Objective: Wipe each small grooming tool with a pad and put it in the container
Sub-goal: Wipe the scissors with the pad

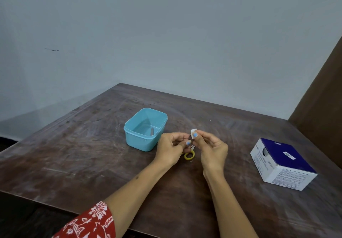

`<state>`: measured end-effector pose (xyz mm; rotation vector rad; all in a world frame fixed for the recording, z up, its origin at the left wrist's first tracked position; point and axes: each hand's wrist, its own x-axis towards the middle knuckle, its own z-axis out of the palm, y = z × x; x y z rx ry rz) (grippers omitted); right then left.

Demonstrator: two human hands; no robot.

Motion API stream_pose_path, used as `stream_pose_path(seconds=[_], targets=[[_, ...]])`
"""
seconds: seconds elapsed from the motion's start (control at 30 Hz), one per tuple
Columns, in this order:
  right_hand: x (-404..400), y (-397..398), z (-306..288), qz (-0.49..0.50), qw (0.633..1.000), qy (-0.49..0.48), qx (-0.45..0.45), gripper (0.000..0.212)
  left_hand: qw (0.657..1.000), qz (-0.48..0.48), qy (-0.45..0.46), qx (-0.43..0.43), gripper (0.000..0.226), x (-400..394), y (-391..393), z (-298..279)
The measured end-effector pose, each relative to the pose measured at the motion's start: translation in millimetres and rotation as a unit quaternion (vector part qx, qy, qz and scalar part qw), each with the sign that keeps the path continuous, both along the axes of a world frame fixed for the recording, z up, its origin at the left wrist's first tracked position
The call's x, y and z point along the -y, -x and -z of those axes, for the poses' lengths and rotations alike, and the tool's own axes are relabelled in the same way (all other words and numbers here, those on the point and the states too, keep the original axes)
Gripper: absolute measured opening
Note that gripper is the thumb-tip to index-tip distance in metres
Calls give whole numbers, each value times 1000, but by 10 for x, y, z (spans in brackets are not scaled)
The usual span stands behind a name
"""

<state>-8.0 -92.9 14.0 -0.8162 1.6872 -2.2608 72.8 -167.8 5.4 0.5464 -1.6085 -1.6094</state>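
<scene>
My left hand (171,150) holds a small pair of scissors with yellow handle loops (189,155), blades pointing up between both hands. My right hand (212,149) pinches a small white pad (193,133) against the thin dark blades, which are mostly hidden by my fingers. Just to the left stands a light blue plastic container (146,128), open on top, with a slim grey metal tool (152,131) lying inside it.
A white and dark blue cardboard box (283,163) sits on the right side of the worn brown wooden table (74,154). A pale wall rises behind the table and a brown panel stands at the far right.
</scene>
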Motion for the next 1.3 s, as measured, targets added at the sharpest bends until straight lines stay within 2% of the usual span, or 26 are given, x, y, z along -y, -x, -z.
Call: stream_pose_path(seconds=[0.13,0.2,0.4,0.5,0.73,0.9,1.17,1.3], targets=[[4,-48,25,73,985,-50,-147,25,999,-20,-35,-7,20,6,4,-6],[5,-64,27,93,979,-55,-173,22,999,-15,-34,-6,25,-2,-4,-21],[19,-22,37,95,989,-47,-107,14,1000,7,-9,1,25,-32,-19,-54],[33,-15,44,92,989,-65,-100,14,1000,-7,3,9,18,-23,-14,-47],[59,-30,106,70,986,-91,-125,12,999,-40,2,-12,20,-23,-2,-38],[69,55,133,91,993,-59,-39,14,999,-41,-19,-21,20,-21,22,-26],[85,15,117,-10,997,-76,-20,18,999,-39,-16,-29,25,-11,6,-33],[43,-30,34,-62,996,-39,58,31,999,-30,-14,-25,23,-16,14,-22]])
